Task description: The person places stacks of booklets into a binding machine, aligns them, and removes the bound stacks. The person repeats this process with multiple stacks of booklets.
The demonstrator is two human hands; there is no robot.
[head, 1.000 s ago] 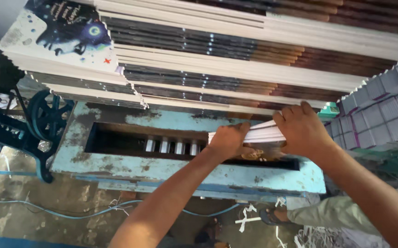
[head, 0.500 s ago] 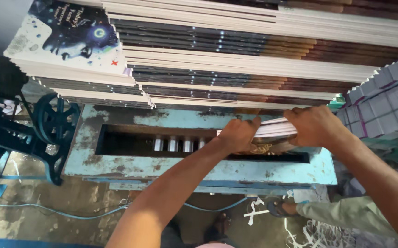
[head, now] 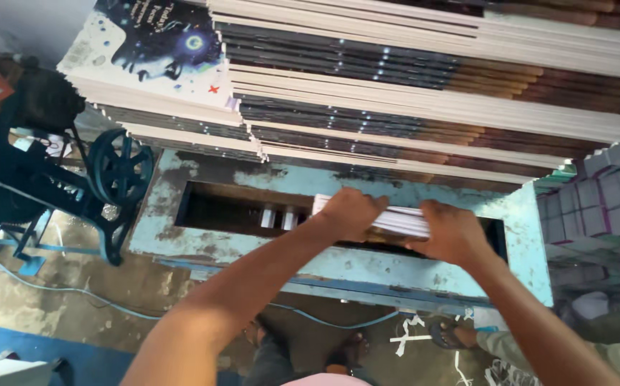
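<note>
Both my hands hold a thin bundle of white paper sheets (head: 404, 220) over the long dark slot of a light blue metal machine (head: 288, 179). My left hand (head: 349, 213) grips the bundle's left end. Its right part is clamped by my right hand (head: 453, 232). The bundle lies flat across the slot, and short metal rollers (head: 281, 216) show inside the slot to the left of it.
Tall stacks of printed book covers (head: 395, 93) lean over the machine's far side. A dark wheeled machine (head: 117, 171) stands at the left. More stacked sheets (head: 610, 193) are at the right. A blue cable (head: 74, 300) crosses the floor, and another person's sandalled foot (head: 449, 334) is near paper scraps.
My hands and the paper bundle have shifted left along the slot and lowered toward it. The view has also moved, showing more of the floor and the wheeled machine.
</note>
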